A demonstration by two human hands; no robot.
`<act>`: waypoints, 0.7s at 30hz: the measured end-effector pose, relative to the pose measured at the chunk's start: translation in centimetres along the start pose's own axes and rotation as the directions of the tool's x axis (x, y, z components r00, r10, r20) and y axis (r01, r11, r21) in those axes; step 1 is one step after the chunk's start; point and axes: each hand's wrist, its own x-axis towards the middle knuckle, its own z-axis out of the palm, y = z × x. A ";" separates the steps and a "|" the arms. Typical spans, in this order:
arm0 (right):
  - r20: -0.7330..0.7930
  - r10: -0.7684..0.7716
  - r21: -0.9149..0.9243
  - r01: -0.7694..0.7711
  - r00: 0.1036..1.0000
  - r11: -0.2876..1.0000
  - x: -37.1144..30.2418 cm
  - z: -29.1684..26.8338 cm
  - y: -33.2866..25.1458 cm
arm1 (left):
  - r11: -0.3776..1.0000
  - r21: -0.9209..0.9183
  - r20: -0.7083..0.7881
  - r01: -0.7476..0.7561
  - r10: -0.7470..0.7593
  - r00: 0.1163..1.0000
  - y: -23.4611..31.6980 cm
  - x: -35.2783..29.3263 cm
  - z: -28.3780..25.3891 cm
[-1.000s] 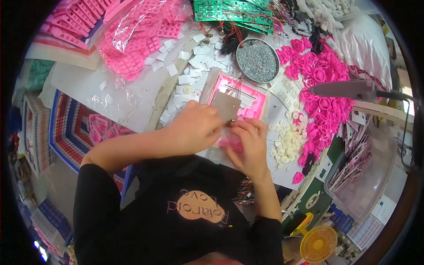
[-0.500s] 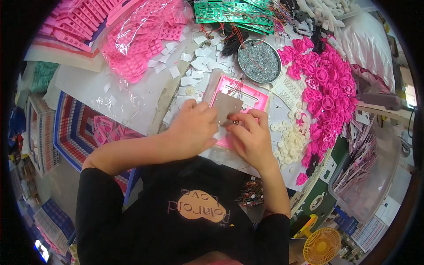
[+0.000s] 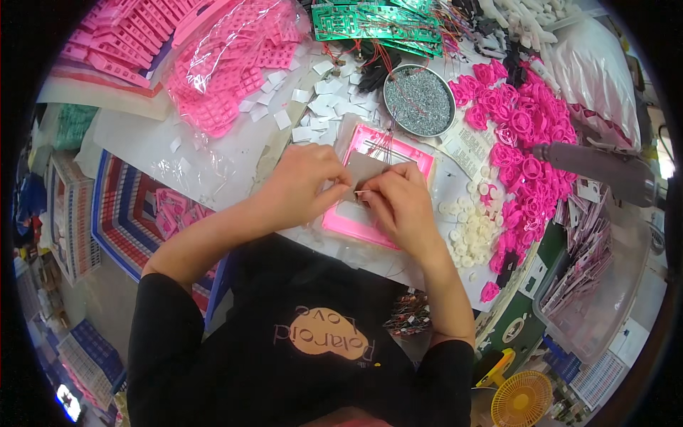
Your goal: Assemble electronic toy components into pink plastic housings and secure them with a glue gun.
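A pink plastic frame (image 3: 359,231) lies tilted on the table in front of me. Over its middle is a flat grey-brown plate (image 3: 364,168), partly behind my fingers. Thin dark red wires (image 3: 385,144) run up from it toward the back. My right hand (image 3: 404,203) pinches a small pale piece (image 3: 361,191) above the frame; its kind is too small to tell. Close by on the left, my left hand (image 3: 304,181) has thumb and forefinger curled together at the plate's left edge, and whatever is between them cannot be made out.
A round metal dish (image 3: 420,99) of small screws stands behind the frame. Pink flower-shaped parts (image 3: 530,164) and cream discs (image 3: 473,224) are heaped to the right. White paper pieces (image 3: 331,99), bagged pink parts (image 3: 231,71) and green circuit boards (image 3: 377,23) lie farther back. A grey power driver (image 3: 601,169) juts in from the right.
My right hand has drawn the small piece a little left. The left hand has lifted off the frame's left side, uncovering the frame's lower part. The power driver swings into fuller view.
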 end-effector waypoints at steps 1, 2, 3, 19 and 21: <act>0.012 -0.017 -0.001 0.017 1.000 1.000 0.5 -0.2 -0.1 | 1.000 -0.009 0.023 0.008 -0.008 1.000 0.0 0.1 0.0; 0.045 -0.022 -0.005 0.023 0.999 1.000 0.9 -0.4 -0.1 | 1.000 -0.017 0.047 0.016 -0.015 0.999 -0.1 0.3 0.0; 0.077 -0.027 -0.009 0.028 0.997 1.000 1.2 -0.7 -0.1 | 0.999 -0.026 0.071 0.023 -0.022 0.997 -0.1 0.4 0.0; 0.237 0.029 0.017 -0.034 0.971 0.999 1.0 -1.2 -0.6 | 0.999 0.036 0.121 0.010 -0.014 0.993 0.3 -0.5 1.0; 0.221 0.031 0.014 -0.035 0.975 0.999 1.1 -1.4 -0.5 | 0.997 0.079 0.079 -0.021 0.015 0.997 0.3 -0.3 0.4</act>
